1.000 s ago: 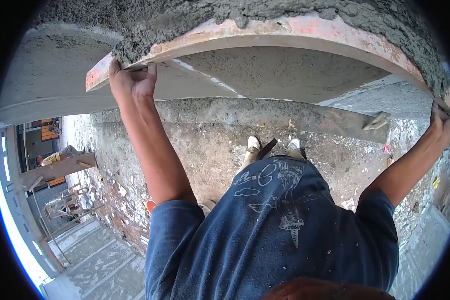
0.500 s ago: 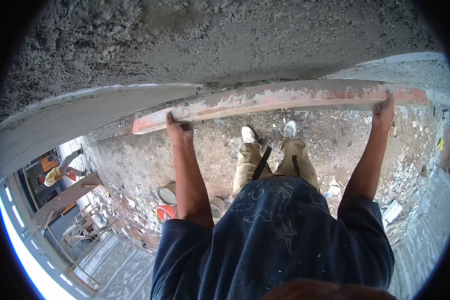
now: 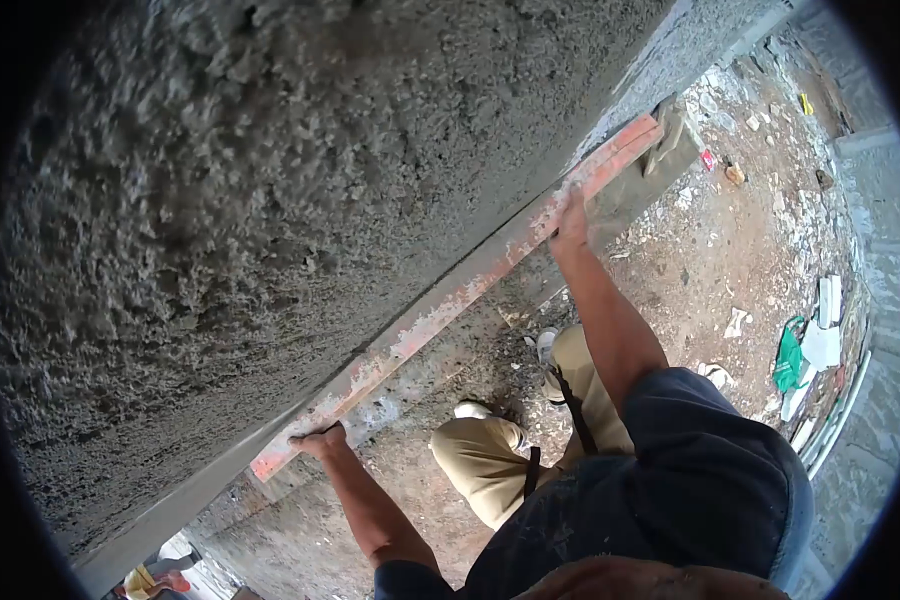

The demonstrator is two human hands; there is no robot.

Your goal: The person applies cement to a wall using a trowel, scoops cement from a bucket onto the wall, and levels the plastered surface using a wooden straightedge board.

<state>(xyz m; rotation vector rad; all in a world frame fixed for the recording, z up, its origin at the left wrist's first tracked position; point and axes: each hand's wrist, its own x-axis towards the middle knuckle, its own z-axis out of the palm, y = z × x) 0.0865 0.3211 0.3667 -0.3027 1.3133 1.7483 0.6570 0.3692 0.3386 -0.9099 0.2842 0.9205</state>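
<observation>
A long straight bar [image 3: 450,310] with worn red and whitish paint lies against the lower part of a grey plastered wall [image 3: 230,230]. It runs diagonally from lower left to upper right. My left hand [image 3: 320,440] grips the bar near its lower left end. Farther up, close to the other end, my right hand [image 3: 570,222] holds it too. The wall above the bar is rough and looks wet. My knees are bent, and my shoes [image 3: 472,410] stand on the ground near the wall's foot.
Rubble covers the ground [image 3: 690,270] on the right. A green item [image 3: 788,355] and white pieces [image 3: 822,345] lie there. A board [image 3: 635,190] is beneath the bar's upper end. Part of another person [image 3: 155,582] shows at the bottom left.
Both hands have brought the bar down the wall from above. The view has turned, so the bar now appears diagonal. My legs have bent into a crouch.
</observation>
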